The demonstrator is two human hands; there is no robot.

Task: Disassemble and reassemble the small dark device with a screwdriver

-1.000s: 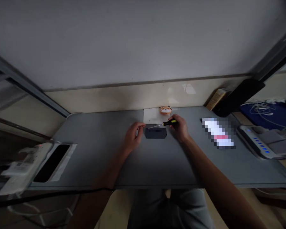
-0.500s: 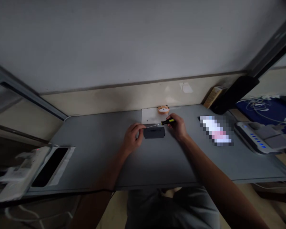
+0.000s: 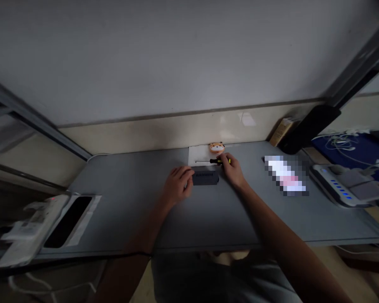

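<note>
My right hand (image 3: 231, 169) is closed around the black-and-yellow handle of a screwdriver (image 3: 215, 160). Its thin shaft points left over a sheet of white paper (image 3: 194, 152), and the tip meets a small dark speck there, too small to name. My left hand (image 3: 178, 183) has its fingers closed on the left end of a dark grey slotted box (image 3: 206, 177), which lies on the desk just in front of the paper. At the paper's back right rests an orange-and-white animal-faced object (image 3: 217, 147).
To the right are a phone (image 3: 286, 174) with a blurred-out screen and a power strip (image 3: 337, 185) with blue lights. A black cylindrical object (image 3: 309, 130) leans beside a small box (image 3: 281, 131) at the back. Another dark phone (image 3: 69, 222) lies left on the desk (image 3: 126, 176).
The screwdriver has moved from the slotted box's top left edge up and back onto the paper, its tip now at the dark speck. My left hand stays at the box.
</note>
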